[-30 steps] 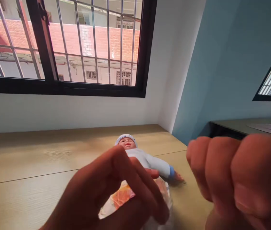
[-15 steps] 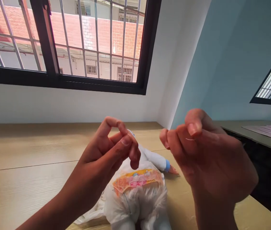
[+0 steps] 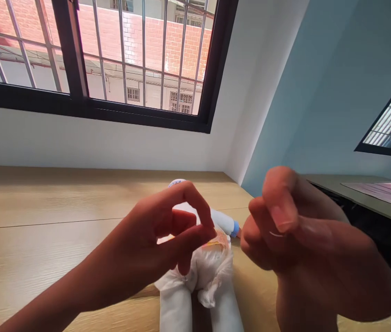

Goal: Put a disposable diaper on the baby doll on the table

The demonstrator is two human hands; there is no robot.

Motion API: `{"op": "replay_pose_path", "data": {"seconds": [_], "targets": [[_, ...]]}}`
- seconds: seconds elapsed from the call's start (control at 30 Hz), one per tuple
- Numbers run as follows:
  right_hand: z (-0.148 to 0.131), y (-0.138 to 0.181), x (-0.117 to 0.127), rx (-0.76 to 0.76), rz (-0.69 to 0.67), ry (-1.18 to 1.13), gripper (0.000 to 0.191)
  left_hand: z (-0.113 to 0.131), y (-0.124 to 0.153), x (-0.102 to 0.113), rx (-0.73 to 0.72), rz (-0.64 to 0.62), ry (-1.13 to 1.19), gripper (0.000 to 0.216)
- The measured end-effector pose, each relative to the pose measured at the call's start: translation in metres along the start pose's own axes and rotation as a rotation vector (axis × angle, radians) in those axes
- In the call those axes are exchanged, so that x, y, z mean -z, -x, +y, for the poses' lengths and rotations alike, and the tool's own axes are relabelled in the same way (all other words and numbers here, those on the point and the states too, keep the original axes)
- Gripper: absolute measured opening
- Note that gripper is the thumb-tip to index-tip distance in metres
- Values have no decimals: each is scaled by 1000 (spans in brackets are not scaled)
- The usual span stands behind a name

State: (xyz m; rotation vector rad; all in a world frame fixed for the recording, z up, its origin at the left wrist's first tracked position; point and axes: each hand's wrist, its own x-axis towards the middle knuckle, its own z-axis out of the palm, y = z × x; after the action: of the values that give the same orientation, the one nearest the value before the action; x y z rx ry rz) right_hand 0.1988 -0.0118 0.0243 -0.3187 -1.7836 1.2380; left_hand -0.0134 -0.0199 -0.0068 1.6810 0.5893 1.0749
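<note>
Left hand (image 3: 149,233) raised over the middle of the baby doll (image 3: 174,304), fingers curled into a narrow loop, tip of the pointer finger close to the thumb, nothing visible in the grip. Contact between that hand and the doll impossible to tell from this angle. Right hand (image 3: 302,235) off to the doll's side and well above the table, blurred, fingers bunched narrow and curled inward. Across one of those fingers, a thin white sliver (image 3: 276,234), too small and blurred to identify, so whether that hand holds anything, impossible to say. Baby doll flat on its back on the wooden table (image 3: 43,198), legs toward the camera, head pointing at the far wall. Most of the head hidden behind the left hand, only the top of a white cap (image 3: 177,183) showing. White diaper (image 3: 212,269) around the doll's middle, crumpled along the leg edges, with an orange strip (image 3: 218,240) at the waist, partly hidden by the left hand. White sleeve (image 3: 223,220) stretched out toward the right hand, ending in a blue cuff (image 3: 235,228). Beyond the table, a white wall (image 3: 95,143) under a black-framed window (image 3: 73,55) with metal bars, and a brick wall (image 3: 154,41) outside. To the right, a blue wall (image 3: 285,115), a second window (image 3: 389,124), and a dark desk (image 3: 330,183) with a pink sheet (image 3: 382,193) on top.
</note>
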Motion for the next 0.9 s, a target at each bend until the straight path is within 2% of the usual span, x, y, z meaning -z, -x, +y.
{"op": "replay_pose_path", "data": {"seconds": [0.07,0.17,0.27,0.37,0.53,0.8,0.9], "targets": [[3,-1,-4,28,47,-24,9,4,0,-4,-69,115,11,17],[4,-1,-11,18,194,207,8,10,-1,-10,-175,267,-14,26],[1,0,-18,-35,172,399,9,15,-1,-14,-228,348,-44,24],[2,1,-25,25,160,456,13,14,0,-15,-243,346,-4,22],[11,5,-36,191,276,564,12,11,2,-14,-246,287,66,19],[11,5,-41,232,338,675,14,11,3,-13,-224,433,19,20],[13,6,-39,261,292,780,14,12,3,-12,-195,417,67,22]]}}
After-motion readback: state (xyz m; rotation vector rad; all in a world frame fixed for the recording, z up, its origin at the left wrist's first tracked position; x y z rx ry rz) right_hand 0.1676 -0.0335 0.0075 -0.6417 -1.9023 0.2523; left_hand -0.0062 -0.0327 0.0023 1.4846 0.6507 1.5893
